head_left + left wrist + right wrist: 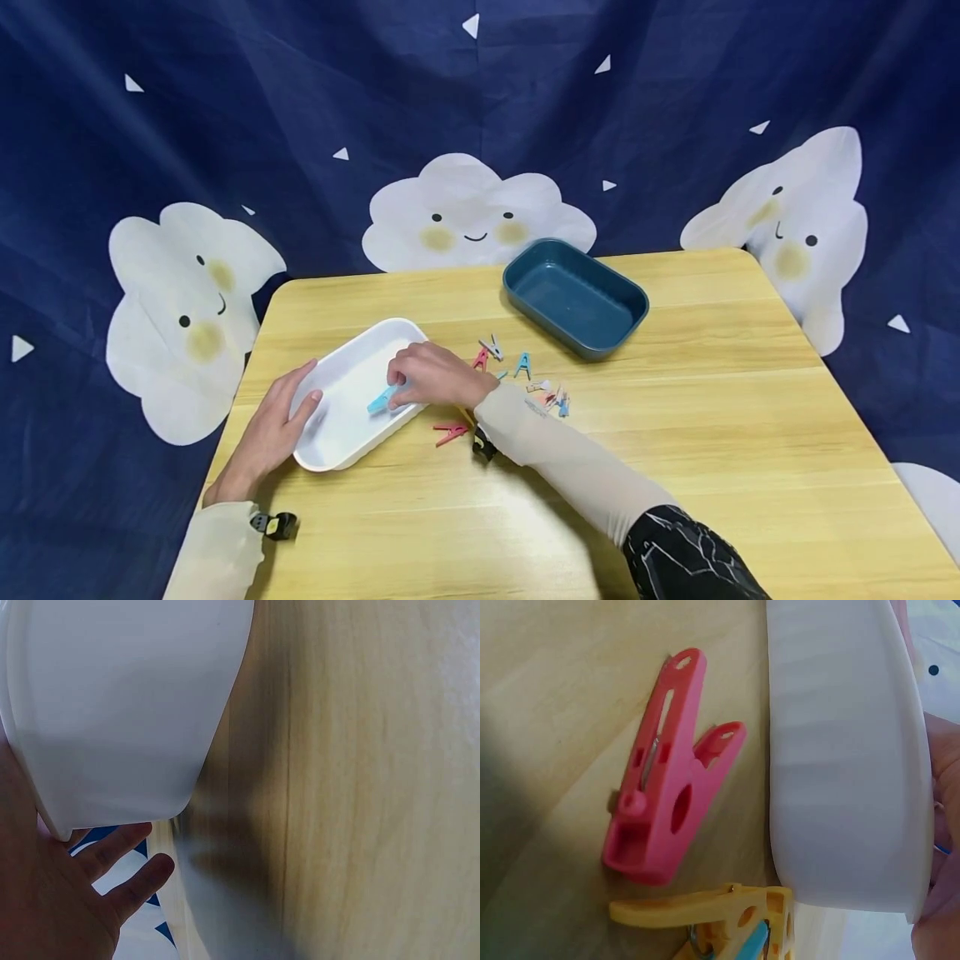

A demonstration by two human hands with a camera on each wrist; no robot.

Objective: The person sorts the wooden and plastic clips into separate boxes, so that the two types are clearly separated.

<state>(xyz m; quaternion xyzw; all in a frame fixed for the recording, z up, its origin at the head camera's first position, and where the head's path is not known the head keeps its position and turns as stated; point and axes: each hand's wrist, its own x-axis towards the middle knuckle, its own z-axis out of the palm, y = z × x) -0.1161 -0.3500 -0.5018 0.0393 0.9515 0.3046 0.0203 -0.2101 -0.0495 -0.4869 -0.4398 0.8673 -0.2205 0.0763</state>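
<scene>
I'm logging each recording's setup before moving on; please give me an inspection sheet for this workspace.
Surface: light wood-grain tabletop.
Job's things: white bin; light-blue clothespin over its interior; pink clothespin and yellow clothespin beside it; more loose clothespins to the right, some bunched together.
Clutter: dark teal bin toward the far edge.
Hands: left hand holds the white bin's rim; right hand pinches the light-blue clothespin.
Cables: nothing seen.
Surroundings: navy curtain with smiling clouds and small white triangles.

2 cream sleeves, 1 black patterned sleeve
</scene>
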